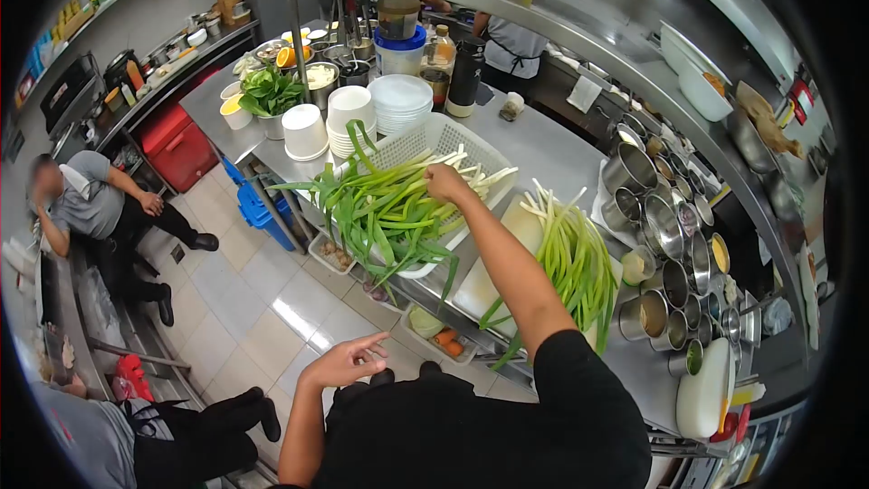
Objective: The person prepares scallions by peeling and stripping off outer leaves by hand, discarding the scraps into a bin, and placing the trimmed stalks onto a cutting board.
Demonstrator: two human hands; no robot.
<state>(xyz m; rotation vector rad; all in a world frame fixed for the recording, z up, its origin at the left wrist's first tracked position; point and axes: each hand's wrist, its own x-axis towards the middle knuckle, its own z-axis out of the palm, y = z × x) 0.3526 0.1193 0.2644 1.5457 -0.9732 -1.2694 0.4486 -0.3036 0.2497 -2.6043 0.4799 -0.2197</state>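
Observation:
My right hand (444, 184) reaches over a white perforated basket (438, 129). Its fingers are closed at the pale stalks of a bunch of green onions (380, 204) heaped in there, with the long leaves hanging over the near side. How many stalks are gripped is hidden. Just right of the basket, a second bunch of green onions (570, 263) lies across a white cutting board (516, 228), its leaves drooping off the front. My left hand (344, 362) hovers low in front of my body, away from the counter, fingers apart and holding nothing.
Stacked white bowls (400, 100), leafy greens (272, 91) and a black bottle (466, 72) stand behind the basket. Several metal pots (663, 222) crowd the right side. An overhead shelf (543, 18) spans the counter. One person (90, 190) sits at left; others are nearby.

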